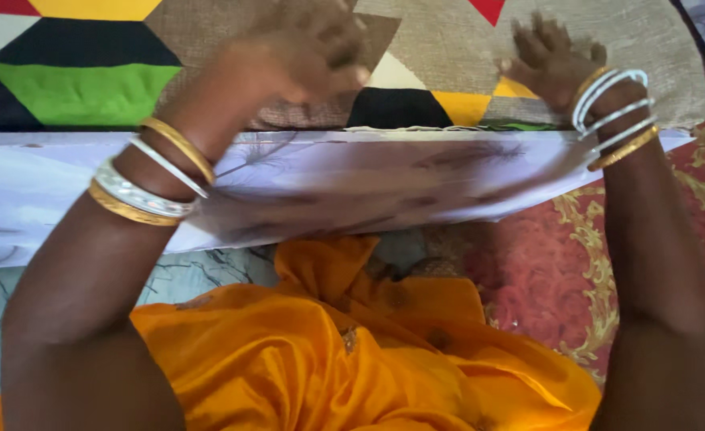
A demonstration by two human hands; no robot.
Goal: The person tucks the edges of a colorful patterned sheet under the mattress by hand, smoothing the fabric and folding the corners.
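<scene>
Quilt (448,48), beige with coloured geometric patches, spread flat over pale printed sheet (352,183) on bed. Left hand (308,52) blurred, grip indiscernible; right hand (548,60) pressed flat, fingers splayed. Judged soft, limp, moderately light; best gripped at edge hem.

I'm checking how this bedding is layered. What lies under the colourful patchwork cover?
Under the patchwork cover, along its near edge, a pale printed sheet shows. Both hands, left hand and right hand, rest on the cover. Whatever lies deeper underneath is hidden.
</scene>
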